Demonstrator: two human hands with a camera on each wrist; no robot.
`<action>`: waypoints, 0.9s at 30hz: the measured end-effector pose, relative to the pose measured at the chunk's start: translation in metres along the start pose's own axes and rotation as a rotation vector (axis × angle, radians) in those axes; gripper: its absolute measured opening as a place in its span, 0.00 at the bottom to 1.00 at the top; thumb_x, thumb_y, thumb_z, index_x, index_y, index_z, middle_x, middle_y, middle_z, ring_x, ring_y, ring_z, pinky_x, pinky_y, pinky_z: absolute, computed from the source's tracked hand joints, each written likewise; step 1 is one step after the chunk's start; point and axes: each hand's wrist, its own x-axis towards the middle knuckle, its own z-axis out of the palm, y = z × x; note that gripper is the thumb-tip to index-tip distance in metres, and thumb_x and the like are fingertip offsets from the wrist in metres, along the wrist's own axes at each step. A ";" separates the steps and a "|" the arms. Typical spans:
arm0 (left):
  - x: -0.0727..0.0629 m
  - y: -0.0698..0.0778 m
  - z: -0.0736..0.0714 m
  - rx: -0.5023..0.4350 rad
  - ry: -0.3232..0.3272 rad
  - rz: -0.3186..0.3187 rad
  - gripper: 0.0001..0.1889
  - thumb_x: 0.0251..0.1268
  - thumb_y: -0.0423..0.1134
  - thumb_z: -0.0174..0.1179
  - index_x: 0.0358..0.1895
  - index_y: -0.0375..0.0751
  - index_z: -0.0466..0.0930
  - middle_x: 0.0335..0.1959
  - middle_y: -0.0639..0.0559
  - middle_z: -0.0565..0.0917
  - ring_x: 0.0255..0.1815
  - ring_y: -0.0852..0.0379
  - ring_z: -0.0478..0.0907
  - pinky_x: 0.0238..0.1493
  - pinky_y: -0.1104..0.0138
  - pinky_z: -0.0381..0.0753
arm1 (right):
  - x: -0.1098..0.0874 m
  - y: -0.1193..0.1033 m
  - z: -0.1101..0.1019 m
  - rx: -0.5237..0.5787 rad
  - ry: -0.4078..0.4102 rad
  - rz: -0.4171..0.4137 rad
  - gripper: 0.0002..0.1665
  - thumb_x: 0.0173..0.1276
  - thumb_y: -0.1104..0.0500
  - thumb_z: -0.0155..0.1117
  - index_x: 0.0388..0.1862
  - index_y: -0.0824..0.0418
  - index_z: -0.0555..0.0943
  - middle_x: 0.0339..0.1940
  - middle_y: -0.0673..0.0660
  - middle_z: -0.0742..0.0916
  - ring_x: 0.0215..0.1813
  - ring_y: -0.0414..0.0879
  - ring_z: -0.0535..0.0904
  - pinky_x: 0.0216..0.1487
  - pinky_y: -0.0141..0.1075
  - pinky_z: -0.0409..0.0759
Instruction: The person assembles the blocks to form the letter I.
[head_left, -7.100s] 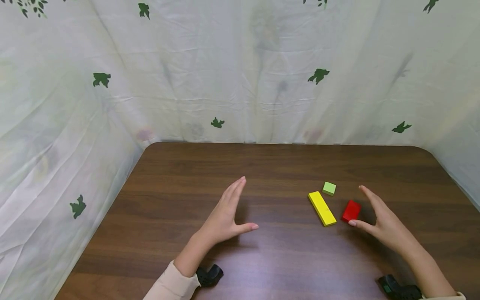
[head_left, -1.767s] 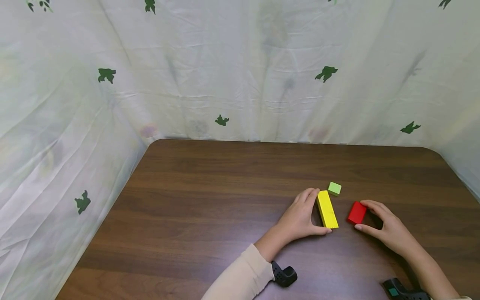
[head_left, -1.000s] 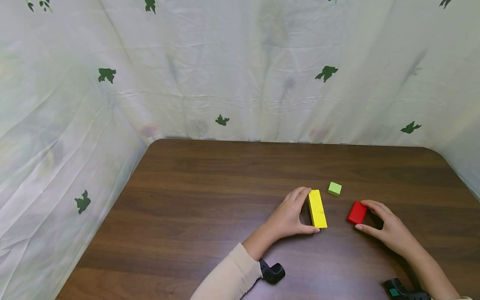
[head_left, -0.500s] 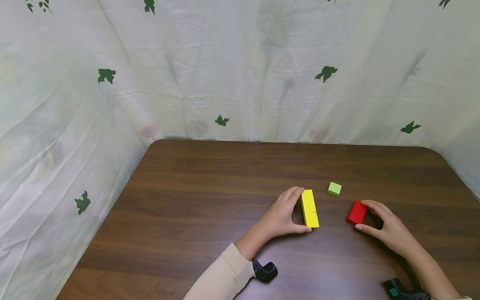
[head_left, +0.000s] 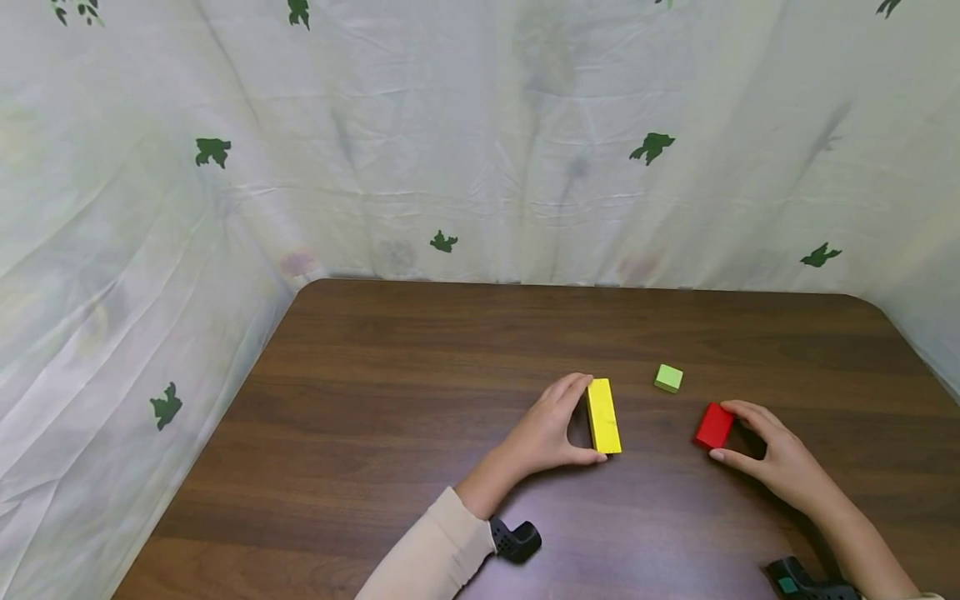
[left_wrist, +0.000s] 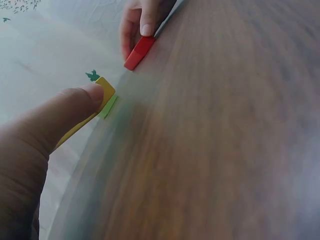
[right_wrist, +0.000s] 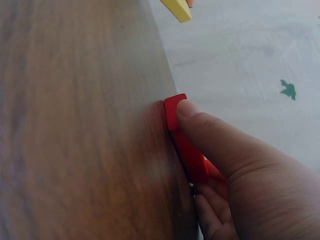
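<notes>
Between the thumb and fingertips of my left hand, a long yellow block is pinched by its two ends. In the left wrist view the thumb presses on the yellow block's near end. To the right, my right hand pinches a red block at its opposite ends. The right wrist view has the red block lying against the tabletop under the thumb. A small light green block lies behind and between the two hands, touched by neither.
All this is on a brown wood-grain table with rounded far corners. Behind it hangs a pale curtain with green leaf-like patches. A black wrist device is on the left wrist, another on the right.
The left hand has reached the yellow block and carried it left, away from the green block. The right hand has closed its pinch on the red block, which stays put over the last second.
</notes>
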 end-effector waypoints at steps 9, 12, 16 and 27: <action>-0.004 -0.006 -0.004 0.005 -0.030 -0.020 0.51 0.37 0.57 0.70 0.65 0.35 0.56 0.61 0.46 0.62 0.62 0.51 0.60 0.60 0.65 0.59 | 0.000 0.000 0.000 0.001 -0.008 0.010 0.39 0.52 0.52 0.70 0.60 0.62 0.66 0.58 0.62 0.70 0.60 0.43 0.60 0.55 0.38 0.60; -0.006 -0.008 -0.005 0.004 -0.035 -0.026 0.51 0.37 0.56 0.70 0.65 0.35 0.55 0.62 0.46 0.62 0.62 0.51 0.60 0.60 0.65 0.59 | 0.000 -0.001 0.000 0.002 -0.008 0.010 0.39 0.52 0.52 0.70 0.60 0.63 0.66 0.58 0.62 0.70 0.60 0.45 0.61 0.56 0.34 0.60; -0.008 -0.010 -0.006 0.000 -0.045 -0.035 0.51 0.38 0.56 0.70 0.66 0.35 0.55 0.62 0.46 0.62 0.62 0.51 0.59 0.60 0.65 0.60 | 0.002 -0.002 -0.001 0.019 -0.020 0.018 0.39 0.52 0.53 0.70 0.60 0.64 0.66 0.58 0.64 0.69 0.58 0.57 0.61 0.53 0.52 0.62; -0.012 -0.018 -0.008 -0.013 -0.075 -0.065 0.52 0.39 0.56 0.69 0.66 0.35 0.54 0.62 0.46 0.61 0.63 0.52 0.58 0.60 0.65 0.59 | 0.003 0.000 -0.001 0.043 -0.028 0.019 0.40 0.51 0.54 0.71 0.60 0.66 0.65 0.57 0.66 0.68 0.56 0.65 0.61 0.47 0.61 0.61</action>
